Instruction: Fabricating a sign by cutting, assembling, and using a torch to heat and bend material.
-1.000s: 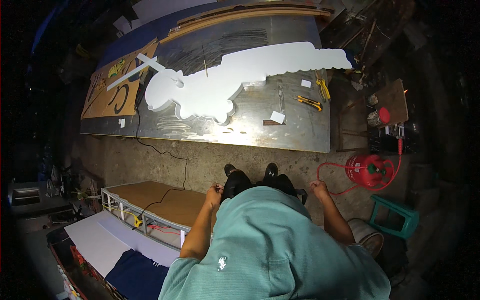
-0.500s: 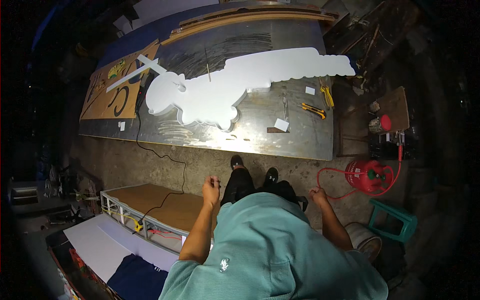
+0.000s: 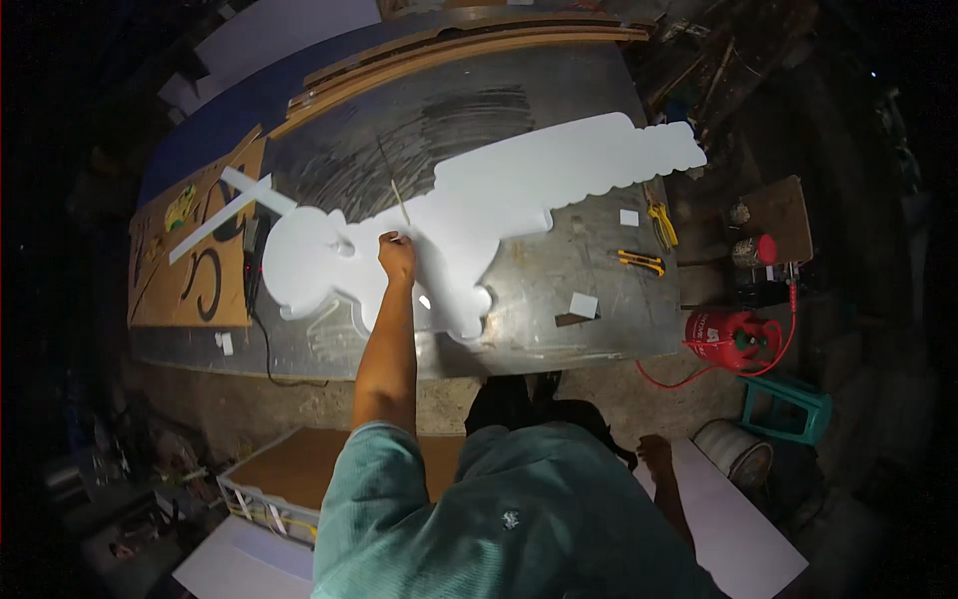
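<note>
A large white cut-out panel [image 3: 539,165] with a wavy outline and raised edges lies across the metal-topped table [image 3: 559,275]. My left hand [image 3: 397,258] reaches over its middle, fingers closed in a pinch; what is in them, if anything, I cannot make out. Just beyond those fingers lies a thin pale stick [image 3: 400,200], its near end close to my fingertips. My right hand [image 3: 656,454] hangs low at my right side in shadow, fingers loosely bent and apart, holding nothing that I can see.
A yellow cutter knife [image 3: 641,263] and yellow-handled pliers [image 3: 663,226] lie at the table's right. Painted cardboard [image 3: 165,270] and crossed white strips [image 3: 222,220] are at the left. Wooden strips [image 3: 449,45] line the back. A red gas cylinder [image 3: 723,339] and green stool [image 3: 788,409] stand right.
My left hand has moved from beside my body up and forward over the white panel. I have come closer to the table; my right hand stays low at my side.
</note>
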Demonstrator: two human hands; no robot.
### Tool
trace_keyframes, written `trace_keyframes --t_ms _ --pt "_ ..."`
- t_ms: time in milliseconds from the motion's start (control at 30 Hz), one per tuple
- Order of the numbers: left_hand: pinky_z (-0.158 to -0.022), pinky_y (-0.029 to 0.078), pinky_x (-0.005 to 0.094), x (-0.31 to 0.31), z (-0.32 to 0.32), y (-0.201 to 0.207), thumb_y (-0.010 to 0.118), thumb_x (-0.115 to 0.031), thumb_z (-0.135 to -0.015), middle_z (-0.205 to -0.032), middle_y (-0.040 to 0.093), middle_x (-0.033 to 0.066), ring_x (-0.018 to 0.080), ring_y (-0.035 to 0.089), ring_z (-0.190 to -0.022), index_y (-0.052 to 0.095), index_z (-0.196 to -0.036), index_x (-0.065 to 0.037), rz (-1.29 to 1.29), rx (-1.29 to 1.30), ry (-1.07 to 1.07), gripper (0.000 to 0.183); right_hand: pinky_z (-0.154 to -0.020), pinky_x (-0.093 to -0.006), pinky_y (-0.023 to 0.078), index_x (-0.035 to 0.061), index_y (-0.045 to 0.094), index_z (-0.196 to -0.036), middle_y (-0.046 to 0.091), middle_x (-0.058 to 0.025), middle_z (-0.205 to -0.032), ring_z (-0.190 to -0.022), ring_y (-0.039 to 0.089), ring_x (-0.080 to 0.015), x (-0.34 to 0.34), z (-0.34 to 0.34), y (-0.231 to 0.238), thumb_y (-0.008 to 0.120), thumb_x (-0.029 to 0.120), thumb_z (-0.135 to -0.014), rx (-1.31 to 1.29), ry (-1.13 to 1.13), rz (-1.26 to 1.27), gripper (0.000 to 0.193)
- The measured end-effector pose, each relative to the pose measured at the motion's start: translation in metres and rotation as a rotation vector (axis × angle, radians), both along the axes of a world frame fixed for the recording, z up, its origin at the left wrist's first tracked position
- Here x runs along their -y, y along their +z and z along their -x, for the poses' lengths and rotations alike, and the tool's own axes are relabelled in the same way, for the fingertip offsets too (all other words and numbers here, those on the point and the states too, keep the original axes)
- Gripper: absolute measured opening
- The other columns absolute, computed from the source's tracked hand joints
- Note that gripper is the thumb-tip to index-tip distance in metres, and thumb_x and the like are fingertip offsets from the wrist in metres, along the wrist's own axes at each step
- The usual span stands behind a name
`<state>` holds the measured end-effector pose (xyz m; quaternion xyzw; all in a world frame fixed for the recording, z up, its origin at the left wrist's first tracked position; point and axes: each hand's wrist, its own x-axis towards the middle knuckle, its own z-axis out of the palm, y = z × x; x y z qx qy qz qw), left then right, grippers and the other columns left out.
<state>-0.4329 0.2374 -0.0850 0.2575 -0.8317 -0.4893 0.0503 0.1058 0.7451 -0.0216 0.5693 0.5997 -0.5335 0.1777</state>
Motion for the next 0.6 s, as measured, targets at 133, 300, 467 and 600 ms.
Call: trace_keyframes --t_ms 133,300,467,600 --pt "-0.089 0.052 0.0477 0.005 0.063 -0.038 0.073 -0.023 -0.082 -0.104 0.068 0.0256 0.0427 0.066 -0.098 0.055 -0.114 0.006 0.265 0.091 -0.083 0.047 -0.065 -0.0352 0.052 -0.0011 0.068 -0.107 0.069 -0.0117 -0.088 -0.074 0.064 -0.0215 0.051 -0.024 0.012 0.06 0.012 -0.094 0.065 0.588 -0.234 0.021" --pt "-0.094 0.052 0.0496 0.002 0.095 -0.06 0.071 -0.026 -0.082 -0.118 0.064 0.0246 0.0417 0.063 -0.11 0.051 -0.122 0.0 0.391 0.386 -0.154 0.052 -0.067 -0.0338 0.055 -0.0007 0.069 -0.102 0.071 -0.0111 -0.089 -0.075 0.067 -0.0185 0.111 -0.032 0.022 0.061 0.006 -0.089 -0.059 0.143 0.008 0.017" --pt "-0.085 0.054 0.0497 0.008 0.099 -0.066 0.062 -0.021 -0.081 -0.105 0.071 0.0226 0.0421 0.068 -0.099 0.069 -0.101 -0.001 0.416 0.314 -0.156 0.028 -0.07 -0.035 0.056 -0.0014 0.068 -0.1 0.071 -0.0112 -0.09 -0.08 0.069 -0.0208 0.119 -0.001 0.042 0.065 0.009 -0.086 -0.15 0.287 -0.101 0.018" --pt "-0.06 0.051 0.0377 -0.008 0.091 -0.044 0.063 -0.013 -0.089 -0.072 0.064 0.0073 0.0225 0.062 -0.064 0.064 -0.087 -0.001 -0.134 0.1 -0.075 0.013 -0.07 -0.0334 0.057 -0.0018 0.068 -0.095 0.069 -0.0109 -0.087 -0.08 0.07 -0.0204 0.11 0.01 0.045 0.067 0.009 -0.084 -0.146 0.381 -0.24 0.016"
